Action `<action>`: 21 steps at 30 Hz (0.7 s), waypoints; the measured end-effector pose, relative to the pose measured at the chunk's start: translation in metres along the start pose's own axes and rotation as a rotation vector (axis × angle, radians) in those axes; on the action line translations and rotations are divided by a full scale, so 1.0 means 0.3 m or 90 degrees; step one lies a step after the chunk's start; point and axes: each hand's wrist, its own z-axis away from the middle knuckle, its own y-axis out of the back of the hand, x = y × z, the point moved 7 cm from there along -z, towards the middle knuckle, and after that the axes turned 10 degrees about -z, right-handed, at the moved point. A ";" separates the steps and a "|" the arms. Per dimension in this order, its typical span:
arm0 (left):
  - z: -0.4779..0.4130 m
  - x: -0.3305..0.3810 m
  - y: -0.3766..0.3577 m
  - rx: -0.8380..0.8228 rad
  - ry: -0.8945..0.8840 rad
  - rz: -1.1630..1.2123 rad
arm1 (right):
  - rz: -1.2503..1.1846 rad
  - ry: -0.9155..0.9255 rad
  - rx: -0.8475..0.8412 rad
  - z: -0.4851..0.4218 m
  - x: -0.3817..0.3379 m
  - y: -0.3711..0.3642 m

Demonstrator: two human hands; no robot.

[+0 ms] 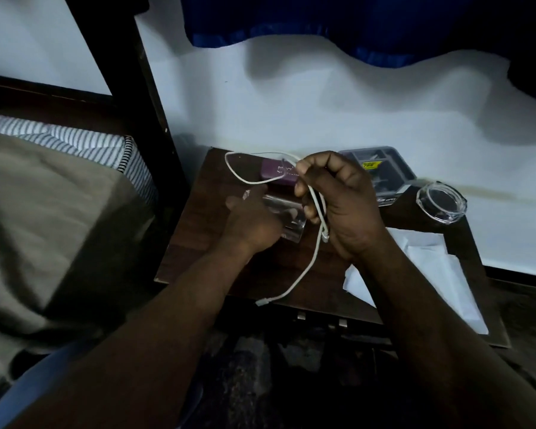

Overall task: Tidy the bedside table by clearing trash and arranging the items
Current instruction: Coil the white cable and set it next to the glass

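Note:
My right hand [338, 202] is raised over the dark wooden bedside table [205, 243] and grips a white cable [304, 274]. The cable loops out to the left above a purple box [279, 174] and trails down to the table's front edge, where its plug lies. My left hand [251, 218] is lower and blurred, its fingers stretched out over a clear plastic case [287, 221]; whether it touches the case I cannot tell.
A dark plastic packaged box [381, 171] stands at the back of the table, a clear round lid or dish [441, 202] to its right. White paper [427, 274] lies on the right side. The bed [53, 212] is at left, the wall behind.

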 end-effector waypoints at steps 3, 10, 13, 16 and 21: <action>0.004 0.007 0.007 0.028 -0.017 -0.025 | 0.021 -0.006 0.000 0.006 0.003 0.007; 0.033 -0.015 0.043 0.029 -0.007 -0.029 | -0.011 0.012 0.030 -0.010 -0.013 0.039; 0.041 -0.011 0.061 0.043 -0.026 -0.014 | -0.029 0.018 0.011 -0.012 -0.018 0.022; 0.042 -0.009 0.073 0.056 -0.040 -0.019 | -0.030 0.053 -0.022 -0.009 -0.030 -0.013; 0.038 -0.017 0.090 0.055 -0.027 -0.018 | -0.037 0.055 -0.098 -0.001 -0.018 -0.066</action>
